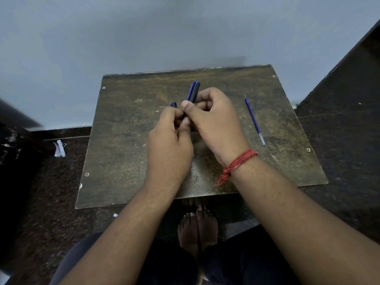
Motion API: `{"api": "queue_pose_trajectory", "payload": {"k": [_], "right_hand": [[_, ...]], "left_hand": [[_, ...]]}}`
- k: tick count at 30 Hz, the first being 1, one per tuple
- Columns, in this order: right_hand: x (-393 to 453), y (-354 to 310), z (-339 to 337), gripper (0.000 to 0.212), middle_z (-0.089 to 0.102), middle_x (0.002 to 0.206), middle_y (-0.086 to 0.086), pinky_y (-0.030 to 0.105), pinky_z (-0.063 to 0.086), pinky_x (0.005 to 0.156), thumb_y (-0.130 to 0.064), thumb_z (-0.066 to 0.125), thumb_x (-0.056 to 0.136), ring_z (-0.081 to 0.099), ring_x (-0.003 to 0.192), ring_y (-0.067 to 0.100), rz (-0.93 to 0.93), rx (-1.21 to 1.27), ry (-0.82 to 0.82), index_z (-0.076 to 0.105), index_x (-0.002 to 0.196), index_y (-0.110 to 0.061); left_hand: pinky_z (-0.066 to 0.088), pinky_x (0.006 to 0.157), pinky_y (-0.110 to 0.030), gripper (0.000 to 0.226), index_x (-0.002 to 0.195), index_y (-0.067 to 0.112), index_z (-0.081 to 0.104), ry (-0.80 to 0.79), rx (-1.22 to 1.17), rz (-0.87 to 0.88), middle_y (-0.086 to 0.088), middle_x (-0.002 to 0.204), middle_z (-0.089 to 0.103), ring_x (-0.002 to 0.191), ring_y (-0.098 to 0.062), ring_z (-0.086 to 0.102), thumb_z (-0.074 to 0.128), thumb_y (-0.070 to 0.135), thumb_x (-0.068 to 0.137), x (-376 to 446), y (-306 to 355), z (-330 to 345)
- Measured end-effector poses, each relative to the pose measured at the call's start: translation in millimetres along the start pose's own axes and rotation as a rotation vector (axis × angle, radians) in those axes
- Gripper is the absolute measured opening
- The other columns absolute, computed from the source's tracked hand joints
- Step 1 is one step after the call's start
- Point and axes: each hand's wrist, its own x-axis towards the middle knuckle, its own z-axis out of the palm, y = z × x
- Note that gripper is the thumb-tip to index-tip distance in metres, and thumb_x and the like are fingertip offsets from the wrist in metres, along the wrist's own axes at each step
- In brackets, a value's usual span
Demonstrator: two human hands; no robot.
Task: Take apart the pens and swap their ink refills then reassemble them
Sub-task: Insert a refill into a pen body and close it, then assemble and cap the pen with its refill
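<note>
Worn wooden table (127,153) against a grey wall, no writing legible anywhere. Above its middle, right hand (216,122) with a red thread wristband (236,166), fingers curled round a dark blue pen barrel (194,93) pointing far, and left hand (170,136) just beside it, gripping a second dark pen piece (173,104), only its tip showing, perhaps a cap. Well apart to the right, flat on the table, a thin blue ink refill (254,120).
</note>
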Motion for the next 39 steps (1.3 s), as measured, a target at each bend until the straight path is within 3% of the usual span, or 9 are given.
{"api": "queue_pose_trajectory", "payload": {"k": [2, 5, 10, 15, 19, 26, 32, 36, 39], "right_hand": [[4, 0, -5, 0.013, 0.063, 0.059, -0.007, 0.039, 0.058, 0.063, -0.018, 0.073, 0.087, 0.066, 0.06, 0.015, 0.021, 0.032, 0.013, 0.061, 0.088, -0.012], [18, 0, -22, 0.013, 0.068, 0.076, 0.007, 0.047, 0.059, 0.069, -0.027, 0.071, 0.087, 0.07, 0.072, 0.028, -0.004, -0.054, 0.103, 0.063, 0.087, -0.017], [35, 6, -62, 0.011, 0.06, 0.072, -0.015, 0.01, 0.038, 0.056, -0.036, 0.067, 0.088, 0.055, 0.064, -0.005, -0.132, -0.531, 0.195, 0.062, 0.087, -0.026], [33, 13, -63, 0.029, 0.059, 0.099, 0.007, 0.032, 0.042, 0.07, -0.035, 0.06, 0.094, 0.054, 0.084, 0.025, -0.068, -0.921, 0.033, 0.055, 0.114, -0.014], [32, 12, -58, 0.03, 0.063, 0.108, 0.012, 0.035, 0.041, 0.068, -0.035, 0.057, 0.095, 0.056, 0.083, 0.029, -0.043, -1.083, -0.045, 0.05, 0.116, -0.014], [32, 9, -60, 0.033, 0.062, 0.103, 0.009, 0.036, 0.04, 0.065, -0.04, 0.053, 0.097, 0.051, 0.078, 0.026, -0.008, -1.152, -0.063, 0.048, 0.118, -0.014], [25, -2, -56, 0.027, 0.064, 0.097, 0.004, 0.033, 0.036, 0.063, -0.038, 0.05, 0.098, 0.048, 0.076, 0.024, -0.182, -1.076, 0.089, 0.051, 0.115, -0.017], [17, -2, -42, 0.025, 0.066, 0.095, 0.003, 0.037, 0.047, 0.066, -0.039, 0.051, 0.097, 0.06, 0.082, 0.027, -0.243, -1.016, -0.015, 0.05, 0.113, -0.018], [14, -2, -34, 0.024, 0.068, 0.092, 0.003, 0.039, 0.052, 0.071, -0.041, 0.052, 0.096, 0.064, 0.086, 0.029, -0.26, -0.968, -0.056, 0.051, 0.11, -0.021]], "left_hand": [[0.053, 0.055, -0.041, 0.006, 0.096, 0.024, 0.06, -0.03, -0.016, 0.012, 0.008, 0.079, 0.071, 0.057, -0.014, 0.064, 0.056, 0.021, 0.1, -2, 0, 1], [0.055, 0.056, -0.043, 0.01, 0.09, 0.032, 0.061, -0.039, 0.006, 0.059, 0.012, 0.073, 0.069, 0.056, -0.013, 0.065, 0.055, 0.031, 0.099, -3, 1, -1], [0.057, 0.056, -0.035, 0.015, 0.087, 0.031, 0.06, 0.006, -0.018, 0.04, 0.01, 0.081, 0.071, 0.059, -0.005, 0.066, 0.054, 0.03, 0.1, 0, -2, -7], [0.055, 0.062, -0.034, 0.014, 0.086, 0.037, 0.059, 0.038, -0.01, 0.016, 0.009, 0.081, 0.072, 0.066, -0.01, 0.065, 0.055, 0.029, 0.097, 2, -5, -10], [0.049, 0.063, -0.018, 0.01, 0.091, 0.032, 0.062, 0.07, 0.014, 0.014, 0.011, 0.08, 0.071, 0.068, -0.001, 0.064, 0.055, 0.027, 0.097, 5, -9, -15], [0.05, 0.066, -0.018, 0.008, 0.095, 0.02, 0.064, 0.072, 0.022, -0.003, 0.01, 0.082, 0.071, 0.07, -0.002, 0.065, 0.058, 0.019, 0.098, 7, -10, -17], [0.045, 0.063, -0.014, 0.002, 0.097, 0.023, 0.063, 0.074, 0.121, -0.022, 0.012, 0.082, 0.065, 0.067, 0.001, 0.057, 0.061, 0.023, 0.095, 15, -18, -23], [0.052, 0.081, -0.042, 0.01, 0.098, 0.022, 0.058, 0.005, 0.305, -0.03, 0.009, 0.087, 0.06, 0.085, -0.017, 0.06, 0.064, 0.028, 0.093, 17, -26, -24], [0.046, 0.089, -0.046, 0.017, 0.096, 0.026, 0.055, -0.037, 0.458, -0.027, 0.009, 0.091, 0.058, 0.095, -0.022, 0.058, 0.062, 0.04, 0.09, 15, -25, -21]]}}
